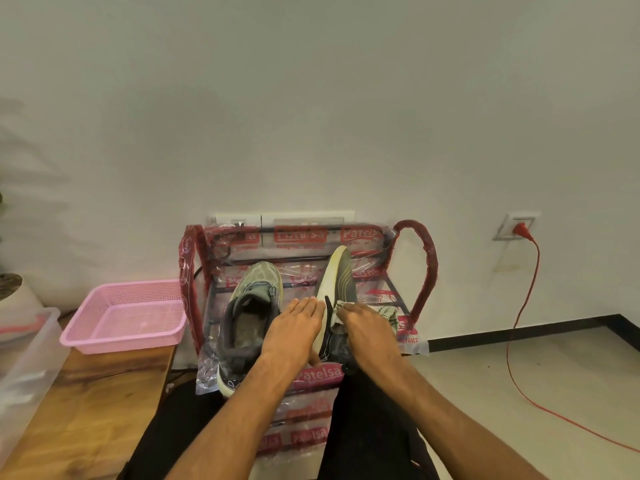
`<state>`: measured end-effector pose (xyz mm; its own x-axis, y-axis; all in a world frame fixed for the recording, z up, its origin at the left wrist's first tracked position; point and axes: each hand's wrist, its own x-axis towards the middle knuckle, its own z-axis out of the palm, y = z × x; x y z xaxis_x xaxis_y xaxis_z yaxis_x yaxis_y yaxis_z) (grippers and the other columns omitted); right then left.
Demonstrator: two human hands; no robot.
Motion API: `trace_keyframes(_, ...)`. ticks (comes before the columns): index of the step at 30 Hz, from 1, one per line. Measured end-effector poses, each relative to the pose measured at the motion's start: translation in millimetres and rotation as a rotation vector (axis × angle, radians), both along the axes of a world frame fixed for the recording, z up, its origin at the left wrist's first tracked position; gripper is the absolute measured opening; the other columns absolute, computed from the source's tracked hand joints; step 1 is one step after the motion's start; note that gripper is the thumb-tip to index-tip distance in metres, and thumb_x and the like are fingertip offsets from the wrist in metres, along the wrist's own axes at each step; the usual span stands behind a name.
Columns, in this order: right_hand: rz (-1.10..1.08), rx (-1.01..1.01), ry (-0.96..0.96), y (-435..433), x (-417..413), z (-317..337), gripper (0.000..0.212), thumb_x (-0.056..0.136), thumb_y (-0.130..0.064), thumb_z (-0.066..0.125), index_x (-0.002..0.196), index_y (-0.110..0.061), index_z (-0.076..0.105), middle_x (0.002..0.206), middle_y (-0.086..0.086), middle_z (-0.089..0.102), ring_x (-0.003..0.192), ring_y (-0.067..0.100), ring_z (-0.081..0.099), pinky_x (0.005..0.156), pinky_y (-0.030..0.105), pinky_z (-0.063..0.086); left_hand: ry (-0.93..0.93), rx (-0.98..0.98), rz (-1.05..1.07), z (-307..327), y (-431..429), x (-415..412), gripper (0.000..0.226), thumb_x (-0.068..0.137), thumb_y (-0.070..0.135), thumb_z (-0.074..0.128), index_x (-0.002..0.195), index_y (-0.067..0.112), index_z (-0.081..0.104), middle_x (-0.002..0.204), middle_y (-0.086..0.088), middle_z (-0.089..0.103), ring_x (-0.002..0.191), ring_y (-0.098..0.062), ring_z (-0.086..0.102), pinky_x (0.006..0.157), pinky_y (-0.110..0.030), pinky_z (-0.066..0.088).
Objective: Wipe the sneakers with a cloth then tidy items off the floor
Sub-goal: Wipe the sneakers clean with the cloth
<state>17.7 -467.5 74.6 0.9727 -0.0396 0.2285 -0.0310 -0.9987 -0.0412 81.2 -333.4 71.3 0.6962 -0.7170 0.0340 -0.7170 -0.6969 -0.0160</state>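
Observation:
Two grey-green sneakers sit on the top of a plastic-wrapped red shoe rack (pixel 424 265). The left sneaker (pixel 247 317) lies flat with its opening up. The right sneaker (pixel 341 282) is tipped on its side, sole facing right. My left hand (pixel 294 327) lies with straight fingers against the tipped sneaker's pale side. My right hand (pixel 363 323) grips a light patterned cloth (pixel 388 313) and presses it onto the sole near the heel.
A pink plastic basket (pixel 128 315) stands on a wooden bench (pixel 90 403) at the left, beside a clear plastic bin (pixel 24 358). A red cable (pixel 519 323) runs from a wall socket (pixel 517 226) across the floor at the right. My dark-trousered legs are below.

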Motion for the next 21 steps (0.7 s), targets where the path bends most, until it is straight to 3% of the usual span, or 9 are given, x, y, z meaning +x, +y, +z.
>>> trace_keyframes(7,-0.015,0.064,0.010,-3,-5,4,0.035,0.092,-0.015,0.062,0.127,-0.012,0.060,0.129,0.005,0.061,0.119,0.020,0.056,0.100,0.032,0.046,0.032,-0.025,0.004,-1,0,-1,0.109,0.073,0.040,0.079,0.152,0.010,0.010,0.160,-0.008,0.015,0.148,-0.020,0.010,0.121,-0.034,0.004)
trace_keyframes(12,-0.122,0.156,-0.048,13,1,-3,0.030,0.090,-0.012,0.063,0.120,-0.011,0.065,0.120,0.006,0.066,0.111,0.021,0.060,0.094,0.034,0.050,0.025,-0.021,0.009,-1,1,2,0.109,0.072,0.040,0.080,0.152,0.010,0.012,0.159,-0.008,0.018,0.147,-0.020,0.013,0.121,-0.034,0.005)
trace_keyframes(16,-0.025,0.033,-0.066,22,-19,-15,0.040,0.061,-0.005,0.085,0.099,-0.010,0.074,0.099,0.005,0.072,0.095,0.022,0.068,0.085,0.034,0.057,0.010,-0.061,-0.005,-2,2,1,0.103,0.076,0.033,0.078,0.152,0.010,0.012,0.159,-0.007,0.019,0.147,-0.019,0.013,0.121,-0.033,0.007)
trace_keyframes(18,-0.026,-0.039,-0.072,16,-12,-13,0.049,0.060,-0.011,0.088,0.106,-0.009,0.072,0.105,0.006,0.071,0.100,0.022,0.067,0.091,0.034,0.054,0.015,-0.065,-0.006,-3,1,0,0.105,0.076,0.035,0.078,0.152,0.010,0.011,0.160,-0.007,0.016,0.148,-0.018,0.011,0.121,-0.032,0.005)
trace_keyframes(21,-0.021,-0.067,-0.020,10,8,-6,0.051,0.079,-0.013,0.077,0.127,-0.006,0.059,0.127,0.010,0.061,0.120,0.025,0.055,0.107,0.035,0.040,0.025,-0.043,0.011,-2,-1,0,0.108,0.075,0.039,0.078,0.153,0.011,0.009,0.160,-0.007,0.014,0.148,-0.019,0.010,0.121,-0.033,0.003)
